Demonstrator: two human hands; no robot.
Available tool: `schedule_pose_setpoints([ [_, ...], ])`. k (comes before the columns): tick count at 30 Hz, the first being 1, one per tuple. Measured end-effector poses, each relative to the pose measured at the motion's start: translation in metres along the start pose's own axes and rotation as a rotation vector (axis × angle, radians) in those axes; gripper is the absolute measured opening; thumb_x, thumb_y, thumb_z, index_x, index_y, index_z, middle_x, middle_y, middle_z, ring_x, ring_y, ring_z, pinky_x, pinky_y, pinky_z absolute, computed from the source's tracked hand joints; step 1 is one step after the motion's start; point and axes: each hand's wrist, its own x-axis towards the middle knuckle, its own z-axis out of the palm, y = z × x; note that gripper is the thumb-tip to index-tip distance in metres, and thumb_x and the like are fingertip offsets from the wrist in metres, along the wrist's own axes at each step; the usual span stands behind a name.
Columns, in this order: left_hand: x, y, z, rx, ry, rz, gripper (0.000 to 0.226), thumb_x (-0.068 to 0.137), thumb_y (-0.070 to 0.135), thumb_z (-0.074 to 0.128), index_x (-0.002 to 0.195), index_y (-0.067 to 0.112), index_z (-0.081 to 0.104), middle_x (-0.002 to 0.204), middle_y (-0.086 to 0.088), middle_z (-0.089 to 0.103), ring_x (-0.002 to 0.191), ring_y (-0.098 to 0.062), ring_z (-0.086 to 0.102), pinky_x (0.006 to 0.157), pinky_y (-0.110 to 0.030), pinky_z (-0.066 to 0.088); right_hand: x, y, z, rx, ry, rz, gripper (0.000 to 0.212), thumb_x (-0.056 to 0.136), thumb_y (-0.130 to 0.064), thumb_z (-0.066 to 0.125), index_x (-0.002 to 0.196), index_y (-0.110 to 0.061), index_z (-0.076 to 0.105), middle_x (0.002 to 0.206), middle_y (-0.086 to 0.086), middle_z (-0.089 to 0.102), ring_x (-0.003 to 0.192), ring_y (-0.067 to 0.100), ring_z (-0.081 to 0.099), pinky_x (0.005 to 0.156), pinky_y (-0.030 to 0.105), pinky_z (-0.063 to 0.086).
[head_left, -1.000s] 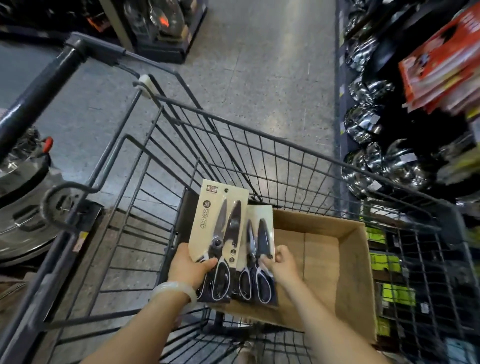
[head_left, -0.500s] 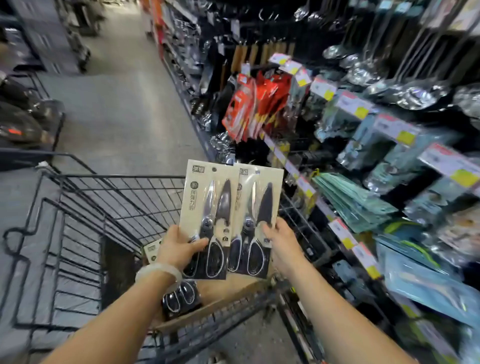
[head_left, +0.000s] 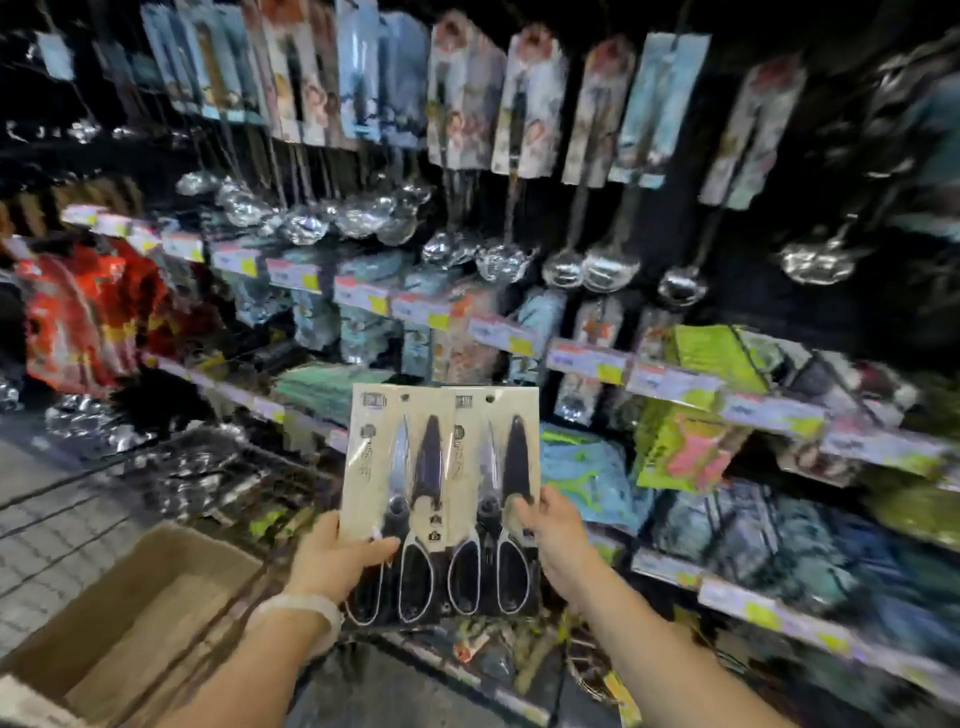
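person's standing at the shelf (head_left: 587, 358) with two scissor packs held up side by side in front of the display, edges touching or a bit overlapped in the middle, can't tell which. left hand (head_left: 337, 561) has the left pack (head_left: 395, 441) pinched at its lower corner, thumb over the front. right hand (head_left: 558, 535) is curled round the lower edge of the right pack (head_left: 498, 441) the same way. box (head_left: 156, 597) sits down at the left, apart from both. my guess is these are about to go on a hook, so gripping low is smart: it leaves the hang holes (head_left: 489, 399) at the top free. i'd slide one card behind the other so the holes line up, then feed both on in one go, or just do one at a time. watch the ladles (head_left: 608, 270) dangling above, easy to knock. which hook is free i honestly can't make out, the whole display is blurry.
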Motion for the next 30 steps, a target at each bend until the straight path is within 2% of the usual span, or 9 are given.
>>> schedule_pose_setpoints([
  [3, -0.003, 0.011, 0.063, 0.093, -0.103, 0.037, 0.065, 0.041, 0.027, 0.085, 0.096, 0.003, 0.059, 0.100, -0.020, 0.065, 0.096, -0.034, 0.062, 0.089, -0.043, 0.050, -0.004, 0.014, -0.066, 0.055, 0.115, 0.057, 0.009, 0.092, -0.014, 0.056, 0.083, -0.013, 0.053, 0.079, 0.003, 0.052, 0.074, 0.018, 0.048, 0.073, 0.030, 0.035],
  [11, -0.045, 0.030, 0.217, 0.276, -0.456, 0.151, 0.028, 0.075, 0.008, 0.076, 0.068, 0.013, 0.049, 0.071, -0.004, 0.055, 0.066, -0.017, 0.052, 0.061, -0.028, 0.037, -0.044, 0.064, -0.236, 0.070, 0.347, 0.172, 0.015, 0.091, -0.017, 0.058, 0.100, -0.005, 0.057, 0.089, 0.012, 0.060, 0.085, 0.025, 0.056, 0.080, 0.036, 0.041],
  [16, -0.063, 0.025, 0.280, 0.323, -0.544, 0.113, 0.033, 0.061, 0.002, 0.084, 0.079, 0.008, 0.058, 0.085, -0.013, 0.064, 0.081, -0.024, 0.059, 0.075, -0.032, 0.044, -0.061, 0.083, -0.304, 0.096, 0.453, 0.177, 0.032, 0.092, -0.013, 0.055, 0.115, 0.009, 0.050, 0.124, 0.034, 0.050, 0.112, 0.039, 0.053, 0.100, 0.040, 0.037],
  [20, -0.068, 0.021, 0.307, 0.318, -0.554, 0.074, 0.035, 0.069, 0.004, 0.080, 0.094, 0.009, 0.056, 0.099, -0.014, 0.064, 0.091, -0.026, 0.060, 0.077, -0.034, 0.045, -0.055, 0.069, -0.334, 0.100, 0.430, 0.128, 0.022, 0.094, -0.014, 0.053, 0.115, -0.007, 0.053, 0.126, 0.015, 0.058, 0.106, 0.024, 0.054, 0.096, 0.035, 0.039],
  [22, -0.067, 0.021, 0.315, 0.312, -0.532, 0.069, 0.037, 0.072, 0.004, 0.078, 0.100, 0.008, 0.054, 0.102, -0.013, 0.063, 0.091, -0.024, 0.058, 0.075, -0.032, 0.043, -0.050, 0.055, -0.343, 0.125, 0.407, 0.097, 0.003, 0.096, -0.013, 0.050, 0.098, -0.015, 0.050, 0.103, 0.002, 0.060, 0.089, 0.012, 0.050, 0.087, 0.028, 0.041],
  [24, -0.065, 0.022, 0.321, 0.304, -0.518, 0.071, 0.041, 0.073, 0.004, 0.077, 0.105, 0.007, 0.052, 0.105, -0.013, 0.062, 0.093, -0.025, 0.057, 0.077, -0.030, 0.041, -0.040, 0.045, -0.349, 0.130, 0.403, 0.054, 0.013, 0.096, -0.013, 0.049, 0.085, -0.018, 0.047, 0.084, 0.003, 0.052, 0.074, 0.011, 0.045, 0.068, 0.020, 0.039],
  [26, -0.063, 0.023, 0.325, 0.293, -0.505, 0.069, 0.043, 0.073, 0.004, 0.077, 0.107, 0.007, 0.051, 0.105, -0.012, 0.061, 0.092, -0.024, 0.057, 0.074, -0.030, 0.042, -0.029, 0.046, -0.350, 0.119, 0.394, 0.082, 0.007, 0.096, -0.016, 0.050, 0.102, -0.014, 0.051, 0.102, 0.004, 0.057, 0.092, 0.014, 0.051, 0.081, 0.026, 0.042],
  [28, -0.063, 0.025, 0.328, 0.299, -0.495, 0.066, 0.042, 0.074, 0.004, 0.076, 0.107, 0.007, 0.051, 0.099, -0.008, 0.060, 0.087, -0.021, 0.056, 0.064, -0.026, 0.040, -0.021, 0.055, -0.349, 0.146, 0.382, 0.114, 0.030, 0.096, -0.017, 0.051, 0.124, -0.011, 0.047, 0.128, 0.003, 0.055, 0.113, 0.019, 0.050, 0.097, 0.033, 0.039],
  [30, -0.062, 0.024, 0.329, 0.306, -0.489, 0.066, 0.041, 0.074, 0.002, 0.076, 0.107, 0.006, 0.053, 0.096, -0.007, 0.061, 0.084, -0.019, 0.056, 0.061, -0.023, 0.040, -0.020, 0.061, -0.346, 0.146, 0.339, 0.113, 0.024, 0.096, -0.015, 0.050, 0.119, -0.015, 0.048, 0.126, 0.003, 0.057, 0.111, 0.019, 0.052, 0.098, 0.034, 0.039],
])
